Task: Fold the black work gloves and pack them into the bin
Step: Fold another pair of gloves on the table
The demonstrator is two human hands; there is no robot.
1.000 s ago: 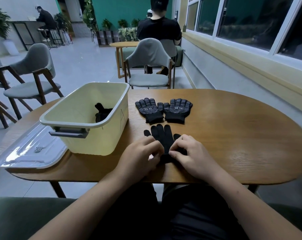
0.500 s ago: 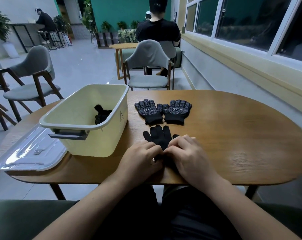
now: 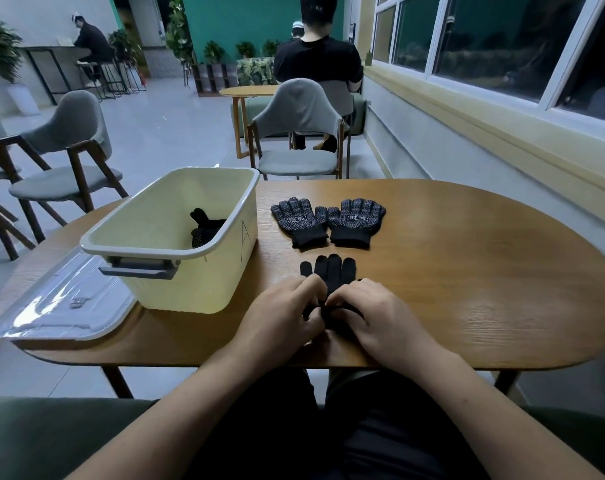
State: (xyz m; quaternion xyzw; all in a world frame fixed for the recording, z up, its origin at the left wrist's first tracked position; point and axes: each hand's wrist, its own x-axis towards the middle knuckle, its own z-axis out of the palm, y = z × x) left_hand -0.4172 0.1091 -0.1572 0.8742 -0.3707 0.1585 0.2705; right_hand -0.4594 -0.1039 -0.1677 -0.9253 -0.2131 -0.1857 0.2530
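One cream plastic bin (image 3: 190, 289) stands on the oval wooden bench (image 3: 467, 271), marked with a letter A on its side wall. Inside the bin, against that wall, lies one bundle of black glove fabric (image 3: 205, 228); how many gloves it holds cannot be told. Just beyond that marked wall, two black dotted work gloves (image 3: 301, 220) (image 3: 354, 220) lie flat side by side, fingers pointing away, thumbs touching. Nearer the person than these two lies one plain black glove (image 3: 332, 271) with four fingertips showing. Two hands work on it: the left hand (image 3: 280, 317) and the right hand (image 3: 373, 320) both have fingers curled, pinching its cuff end between them. On the bin's opposite side, one clear plastic lid (image 3: 62, 303) overhangs the bench edge.
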